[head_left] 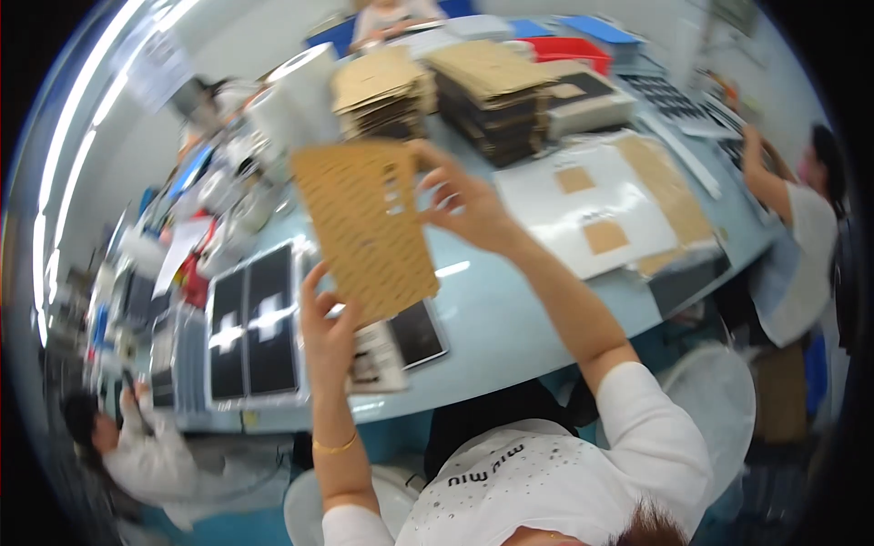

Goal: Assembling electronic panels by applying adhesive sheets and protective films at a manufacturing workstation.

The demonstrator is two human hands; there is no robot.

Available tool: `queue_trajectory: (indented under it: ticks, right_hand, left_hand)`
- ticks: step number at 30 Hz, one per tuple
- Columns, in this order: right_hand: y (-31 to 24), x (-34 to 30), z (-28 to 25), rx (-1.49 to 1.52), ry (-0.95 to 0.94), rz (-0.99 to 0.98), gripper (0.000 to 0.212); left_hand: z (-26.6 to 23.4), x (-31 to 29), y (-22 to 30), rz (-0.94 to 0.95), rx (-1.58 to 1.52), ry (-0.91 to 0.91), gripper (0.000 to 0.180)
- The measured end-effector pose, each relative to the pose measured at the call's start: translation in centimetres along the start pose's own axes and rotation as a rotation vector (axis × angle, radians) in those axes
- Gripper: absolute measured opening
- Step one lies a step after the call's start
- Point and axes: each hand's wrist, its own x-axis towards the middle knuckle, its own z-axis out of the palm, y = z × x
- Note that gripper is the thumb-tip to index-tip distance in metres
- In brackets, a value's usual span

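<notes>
Between my two hands a brown paper sheet [369,227] is held up at a tilt above the table. Rows of small marks cover it, and a few pale spots or holes show near its upper right edge. My left hand [330,323] grips the lower left edge. At the upper right corner, my right hand [462,202] pinches the sheet with thumb and fingers. Below the sheet lie a dark flat panel [421,335] and a small pale printed piece [376,359], both partly covered by it.
Two dark panels in a clear-edged tray [271,314] lie left. Stacks of brown sheets [382,86] and a white roll [305,86] stand at the back. A white board with brown squares [628,200] lies right. Co-workers sit at left, right [806,218] and far side.
</notes>
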Motion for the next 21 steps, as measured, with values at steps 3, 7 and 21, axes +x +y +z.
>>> queue_trajectory:
  ticks: [3,7,21]
  right_hand:
    - [-0.4,-0.1,0.1,0.072,-0.065,0.028,0.088]
    - [-0.8,-0.4,0.0,0.117,-0.047,-0.020,0.091]
    - [-0.5,0.3,-1.4,-0.170,0.261,-0.289,0.085]
  left_hand:
    - [-0.3,0.1,-1.1,-0.112,-0.315,-0.006,0.054]
    - [0.7,-0.5,0.4,-0.247,-0.367,0.041,0.050]
    - [-0.8,-4.4,-6.8,0.057,0.781,-0.270,0.066]
